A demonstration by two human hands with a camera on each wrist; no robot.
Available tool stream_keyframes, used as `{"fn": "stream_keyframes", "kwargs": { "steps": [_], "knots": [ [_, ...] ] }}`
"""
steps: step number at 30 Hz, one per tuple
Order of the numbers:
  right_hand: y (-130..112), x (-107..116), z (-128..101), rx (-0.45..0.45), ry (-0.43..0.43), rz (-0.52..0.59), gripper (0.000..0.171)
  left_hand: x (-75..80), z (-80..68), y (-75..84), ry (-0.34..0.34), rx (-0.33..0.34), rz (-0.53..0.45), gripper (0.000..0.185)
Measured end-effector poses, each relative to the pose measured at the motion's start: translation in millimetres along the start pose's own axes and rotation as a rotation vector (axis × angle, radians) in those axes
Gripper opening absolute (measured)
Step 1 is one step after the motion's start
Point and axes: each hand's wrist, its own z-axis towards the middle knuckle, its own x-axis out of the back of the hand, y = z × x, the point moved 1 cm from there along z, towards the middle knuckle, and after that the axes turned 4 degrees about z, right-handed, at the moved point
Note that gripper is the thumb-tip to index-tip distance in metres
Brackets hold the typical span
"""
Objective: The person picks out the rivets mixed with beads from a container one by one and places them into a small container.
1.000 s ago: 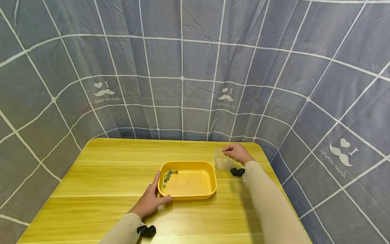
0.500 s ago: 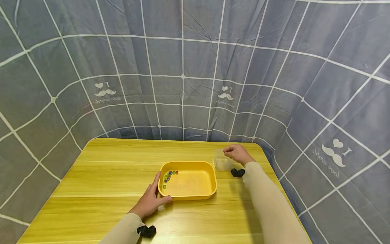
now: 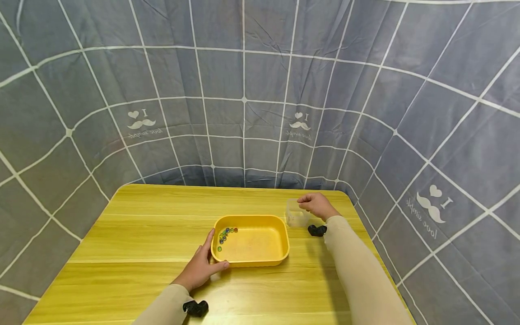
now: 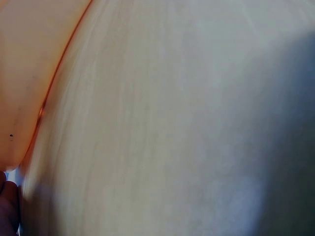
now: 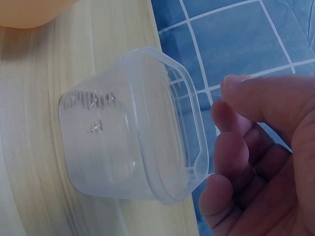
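My left hand (image 3: pixel 199 267) grips the left end of a yellow plastic tray (image 3: pixel 260 261), fingers along its outer wall and thumb at the near left corner. Several small coloured glass marbles (image 3: pixel 224 233) lie in the tray's left part. My right hand (image 3: pixel 318 205) is held over a clear plastic container (image 3: pixel 293 216), right of the tray. In the right wrist view its fingers are curled just off the container's rim, thumb tip against the index finger, with nothing visible between them. Small dark marks show through the container's wall (image 5: pixel 98 147). Only fingertips (image 4: pixel 9 196) show in the left wrist view.
Both stand on a yellow wood-grain table (image 3: pixel 142 234). A grey curtain (image 3: pixel 264 76) with white grid lines hangs behind the table and along its sides. A black strap piece (image 3: pixel 317 230) sits at the right wrist, another (image 3: pixel 196 308) at the left.
The head view has shifted slightly against the curtain. Both hands, the tray, its marbles and the clear container stay almost where they were.
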Motion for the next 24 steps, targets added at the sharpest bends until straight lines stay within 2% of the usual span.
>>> {"fn": "stream_keyframes", "kwargs": {
  "steps": [6,12,24],
  "knots": [
    [-0.4,4.7,13.5,0.026,-0.044,-0.005,0.033,-4.8,3.3,8.3,0.019,0.009,-0.006,0.123],
    [-12.0,2.5,26.3,0.069,-0.091,-0.013,0.032,-8.6,6.8,18.1,0.035,0.019,-0.004,0.123],
    [-52.2,-31.4,49.8,0.217,-0.203,-0.079,0.026,-20.5,21.5,33.5,0.073,0.056,-0.008,0.124]
  ]
}}
